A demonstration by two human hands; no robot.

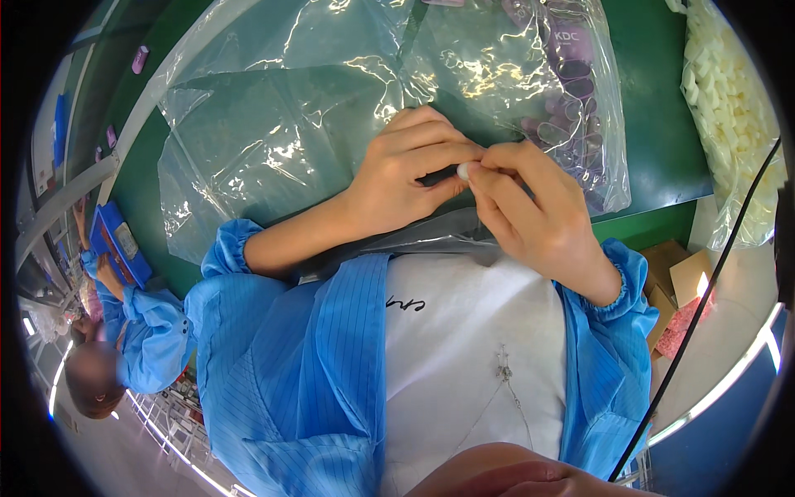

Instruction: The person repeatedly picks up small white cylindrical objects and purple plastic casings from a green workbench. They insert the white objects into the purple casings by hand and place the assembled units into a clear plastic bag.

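Note:
In front of my chest the fingertips of both hands meet around a small white piece [464, 171], mostly covered by the fingers, so its kind cannot be made out. My left hand [396, 170] is curled, with thumb and forefinger pinched at the piece. My right hand [538, 211] closes on it from the other side. Under and beyond the hands spreads a large clear plastic bag [248, 124]. Purple oval parts [571, 108] show through its right side.
The bag lies on a green table [654, 141]. At the right stands a clear bag of cream-coloured parts [716, 108], with a cardboard box [667, 282] below. A black cable [704, 327] crosses the right. Left, a person in blue [153, 340] sits near a blue tray [124, 244].

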